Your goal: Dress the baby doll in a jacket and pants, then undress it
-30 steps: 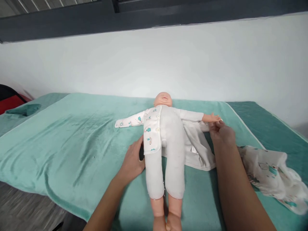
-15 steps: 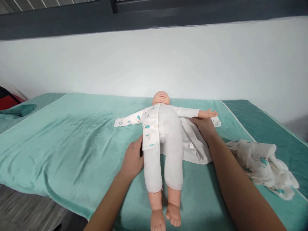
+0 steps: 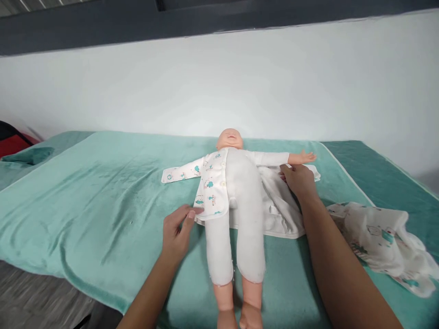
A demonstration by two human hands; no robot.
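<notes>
A baby doll lies on its back on a teal blanket, arms spread, head toward the wall. A white printed baby shirt covers its left side and arm; the shirt's other half lies open under its right side. My left hand pinches the lower hem of the printed half, beside the doll's hip. My right hand rests on the open white half just below the doll's bare arm, fingers curled onto the cloth.
A crumpled white printed garment lies on the blanket at the right. A darker teal cloth and a red-and-black object sit at the far left. The blanket's front edge hangs over grey floor.
My left hand slid out from against the doll's hip and now pinches the shirt hem, pulling it slightly left. My right hand moved from the doll's hand down onto the open shirt half.
</notes>
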